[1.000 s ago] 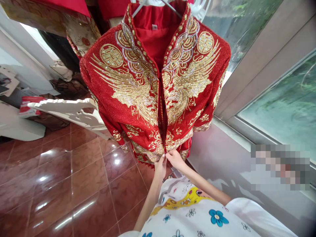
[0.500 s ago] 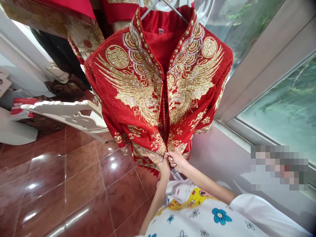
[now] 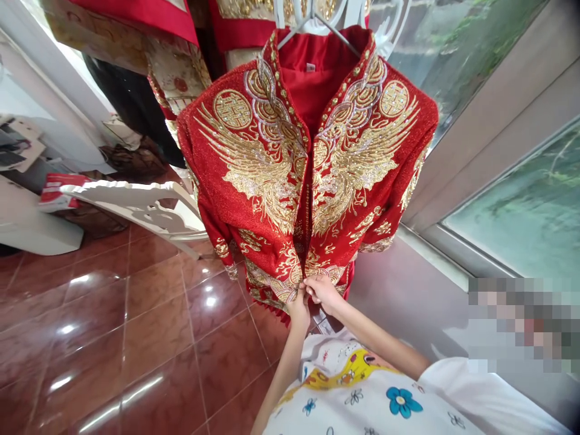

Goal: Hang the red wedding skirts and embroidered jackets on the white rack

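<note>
A red jacket [image 3: 254, 199] with heavy gold wing embroidery hangs in front of me on a white hanger [image 3: 312, 15]. Its front opening runs down the middle and is parted at the collar. My left hand [image 3: 298, 308] pinches the left front edge at the bottom hem. My right hand [image 3: 322, 291] pinches the right front edge just beside it. Both hands meet at the lowest point of the opening, fingers closed on the fabric.
A white carved chair [image 3: 136, 208] stands left of the jacket on the glossy red-brown tiled floor [image 3: 113, 338]. More red and gold garments [image 3: 149, 36] hang behind. A window [image 3: 512, 205] with a grey sill runs along the right.
The view shifted a little, so the jacket sits further right and lower in frame. My hands stay pinched together at the bottom of the front opening.
</note>
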A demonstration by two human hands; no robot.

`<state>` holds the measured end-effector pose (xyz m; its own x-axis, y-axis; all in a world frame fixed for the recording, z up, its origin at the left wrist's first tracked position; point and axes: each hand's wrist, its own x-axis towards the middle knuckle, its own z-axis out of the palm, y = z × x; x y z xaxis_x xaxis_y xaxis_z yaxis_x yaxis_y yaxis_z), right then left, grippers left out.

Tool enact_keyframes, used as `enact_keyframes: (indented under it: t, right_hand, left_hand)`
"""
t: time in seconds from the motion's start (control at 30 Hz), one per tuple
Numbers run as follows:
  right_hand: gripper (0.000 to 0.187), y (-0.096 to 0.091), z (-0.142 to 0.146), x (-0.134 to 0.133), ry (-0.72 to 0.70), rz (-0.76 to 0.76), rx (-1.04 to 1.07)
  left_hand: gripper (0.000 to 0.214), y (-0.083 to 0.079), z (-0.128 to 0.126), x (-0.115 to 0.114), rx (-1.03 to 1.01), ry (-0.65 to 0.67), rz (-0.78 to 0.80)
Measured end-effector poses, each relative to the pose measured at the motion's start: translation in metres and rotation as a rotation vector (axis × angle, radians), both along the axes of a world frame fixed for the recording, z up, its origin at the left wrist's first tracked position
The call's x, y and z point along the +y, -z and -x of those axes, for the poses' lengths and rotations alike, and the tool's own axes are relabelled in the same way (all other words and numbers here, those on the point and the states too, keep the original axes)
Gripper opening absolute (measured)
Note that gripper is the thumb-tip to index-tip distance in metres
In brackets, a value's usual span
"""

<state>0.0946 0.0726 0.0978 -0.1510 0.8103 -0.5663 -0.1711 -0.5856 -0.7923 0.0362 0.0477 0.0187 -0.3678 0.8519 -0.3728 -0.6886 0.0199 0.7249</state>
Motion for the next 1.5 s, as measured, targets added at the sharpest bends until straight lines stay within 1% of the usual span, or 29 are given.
enact_keyframes:
  t: [0.1, 0.17, 0.27, 0.33, 0.4, 0.47, 0.53, 0.6, 0.63, 0.67, 0.7, 0.77, 0.8, 0.83, 0.87, 0.9, 0.97, 1.03, 1.1, 1.13, 1.2, 1.27, 1.37, 1.4, 1.43, 1.5]
  right_hand:
    - [0.014, 0.001, -0.014, -0.003, -0.136, -0.022, 0.024]
    - [0.016, -0.001, -0.020, -0.004, -0.192, -0.031, 0.014]
    - [0.019, -0.004, -0.023, -0.004, -0.240, -0.047, -0.047]
    - [0.026, -0.001, -0.027, -0.006, -0.262, -0.058, -0.135]
    - [0.037, 0.007, -0.033, -0.009, -0.258, -0.083, -0.266]
    - [0.043, 0.017, -0.039, -0.013, -0.213, -0.122, -0.417]
    - [0.042, 0.024, -0.044, -0.020, -0.135, -0.159, -0.557]
    - [0.037, 0.024, -0.046, -0.027, -0.059, -0.184, -0.669]
    - [0.034, 0.020, -0.046, -0.030, -0.027, -0.228, -0.729]
    - [0.029, 0.014, -0.045, -0.033, -0.005, -0.310, -0.785]
    - [0.023, 0.006, -0.044, -0.034, -0.005, -0.431, -0.829]
    - [0.014, -0.014, -0.043, -0.031, -0.082, -0.732, -0.850]
    - [0.015, -0.023, -0.042, -0.028, -0.146, -0.857, -0.827]
    - [0.017, -0.032, -0.042, -0.024, -0.208, -0.930, -0.787]
    - [0.018, -0.038, -0.041, -0.019, -0.260, -0.956, -0.752]
    - [0.017, -0.041, -0.040, -0.016, -0.286, -0.941, -0.737]
    - [0.013, -0.038, -0.037, -0.012, -0.289, -0.829, -0.781]
    - [0.023, -0.026, -0.032, -0.013, -0.265, -0.686, -0.885]
    - [0.027, -0.010, -0.026, -0.018, -0.225, -0.597, -0.972]
    - [0.026, -0.003, -0.023, -0.020, -0.209, -0.590, -0.990]
    - [0.018, 0.007, -0.018, -0.024, -0.198, -0.623, -1.008]
    - [0.014, 0.012, -0.014, -0.026, -0.216, -0.652, -1.047]
    - [0.017, 0.009, -0.011, -0.027, -0.256, -0.636, -1.108]
    - [0.017, 0.007, -0.011, -0.027, -0.258, -0.621, -1.114]
    - [0.016, 0.005, -0.010, -0.027, -0.246, -0.602, -1.103]
    - [0.012, 0.002, -0.010, -0.026, -0.164, -0.551, -0.989]
  left_hand:
    - [0.035, -0.004, 0.005, -0.007, -0.064, 0.078, -0.018]
    - [0.036, -0.007, 0.008, -0.011, -0.095, 0.108, -0.019]
    - [0.035, -0.012, 0.011, -0.015, -0.120, 0.096, -0.010]
    - [0.033, -0.015, 0.013, -0.015, -0.127, 0.087, 0.003]
    - [0.032, -0.017, 0.014, -0.015, -0.129, 0.082, 0.023]
    - [0.034, -0.019, 0.015, -0.015, -0.124, 0.077, 0.042]
    - [0.037, -0.021, 0.015, -0.015, -0.116, 0.072, 0.059]
    - [0.039, -0.023, 0.014, -0.014, -0.109, 0.066, 0.070]
    - [0.040, -0.024, 0.013, -0.014, -0.106, 0.064, 0.072]
    - [0.041, -0.024, 0.013, -0.014, -0.104, 0.064, 0.072]
    - [0.041, -0.025, 0.012, -0.013, -0.103, 0.067, 0.069]
    - [0.042, -0.026, 0.011, -0.012, -0.102, 0.078, 0.062]
    - [0.041, -0.027, 0.011, -0.012, -0.102, 0.084, 0.059]
    - [0.039, -0.028, 0.011, -0.012, -0.103, 0.091, 0.057]
    - [0.038, -0.029, 0.011, -0.012, -0.104, 0.095, 0.055]
    - [0.037, -0.030, 0.011, -0.012, -0.105, 0.095, 0.053]
    - [0.036, -0.032, 0.011, -0.013, -0.105, 0.081, 0.048]
    - [0.036, -0.035, 0.011, -0.014, -0.104, 0.052, 0.042]
    - [0.039, -0.036, 0.010, -0.015, -0.111, 0.022, 0.027]
    - [0.041, -0.036, 0.010, -0.016, -0.117, 0.013, 0.019]
    - [0.042, -0.035, 0.010, -0.016, -0.126, 0.013, 0.014]
    - [0.041, -0.032, 0.009, -0.015, -0.126, 0.026, 0.025]
    - [0.043, -0.027, 0.005, -0.014, -0.114, 0.031, 0.036]
    - [0.044, -0.025, 0.003, -0.015, -0.082, 0.048, 0.046]
    - [0.044, -0.024, 0.003, -0.016, -0.033, 0.085, 0.063]
    - [0.044, -0.024, 0.008, -0.020, 0.073, 0.204, 0.112]
